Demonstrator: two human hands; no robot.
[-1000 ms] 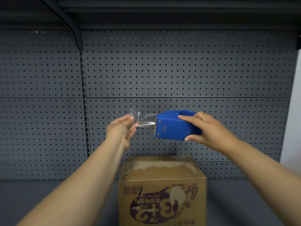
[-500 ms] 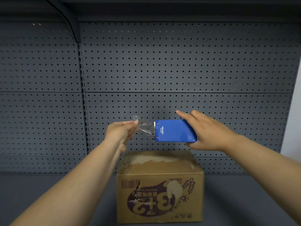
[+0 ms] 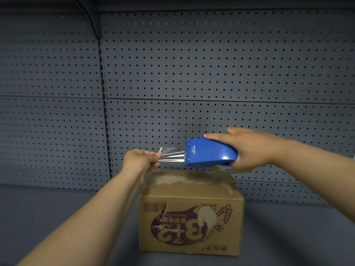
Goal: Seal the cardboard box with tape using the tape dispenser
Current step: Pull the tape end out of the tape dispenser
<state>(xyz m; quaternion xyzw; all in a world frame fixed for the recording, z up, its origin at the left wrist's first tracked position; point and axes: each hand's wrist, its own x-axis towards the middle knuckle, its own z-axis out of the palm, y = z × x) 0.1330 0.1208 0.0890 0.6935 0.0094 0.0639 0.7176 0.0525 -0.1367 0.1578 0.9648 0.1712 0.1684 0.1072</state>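
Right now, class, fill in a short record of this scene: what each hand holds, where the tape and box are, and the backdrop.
left hand: pinches the tape end
right hand: holds the dispenser
tape: clear strip, stretched between the left hand and the dispenser's mouth, above the box
box: cardboard, on the shelf, print upside down, front torn, no new tape on it yet
backdrop: grey pegboard

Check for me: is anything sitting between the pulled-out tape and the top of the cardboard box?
Nothing visible. The tape strip is stretched between the left hand and the blue tape dispenser, held by the right hand, above the cardboard box. Only open air lies between them.
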